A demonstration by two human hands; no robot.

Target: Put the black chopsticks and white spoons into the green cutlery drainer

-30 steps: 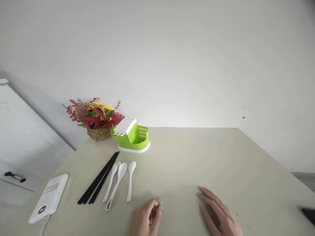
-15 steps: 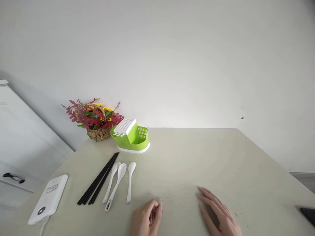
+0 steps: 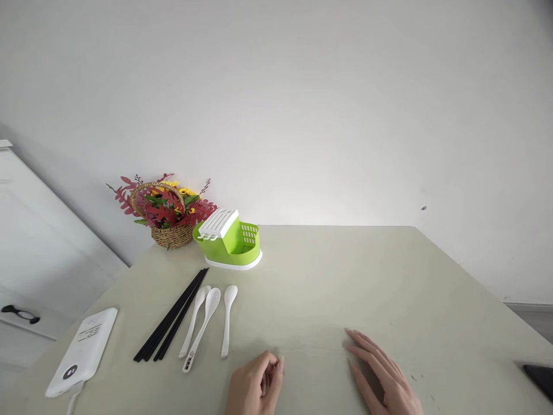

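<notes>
My left hand rests on the tabletop near its front edge, fingers curled in and thumb beside them. Nothing shows in its grip. The nearest thing to it is a white spoon, lying alone just up and to the left. My right hand lies further right, palm down, with its fingers stretched out and nothing held. Two more white spoons, one plain and one with a dark mark on its handle, lie close together. Several black chopsticks lie left of them in a slanting bundle.
A green and white cutlery holder stands at the back left. Behind it sits a wicker basket of artificial flowers. A white power bank with a cable lies at the left edge, a dark object at the right edge.
The whole view has shifted very slightly left. Both hands, the spoons and the chopsticks keep their places on the table.
</notes>
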